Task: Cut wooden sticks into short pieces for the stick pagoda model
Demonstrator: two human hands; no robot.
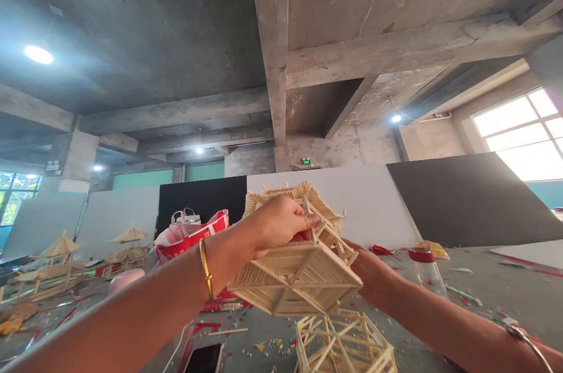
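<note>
I hold a small pavilion model made of thin wooden sticks up in front of me, tilted so its hexagonal base faces the camera. My left hand grips it from above, with the fingers closed over the frame near the roof. My right hand supports it from behind and below, mostly hidden by the model. A gold bangle sits on my left wrist. Below the held model lies an open stick frame on the table.
Finished stick pavilions stand at the far left of the grey table. A red and white bag, a roll of red tape, a phone and stick scraps are scattered around. White and black partition boards stand behind.
</note>
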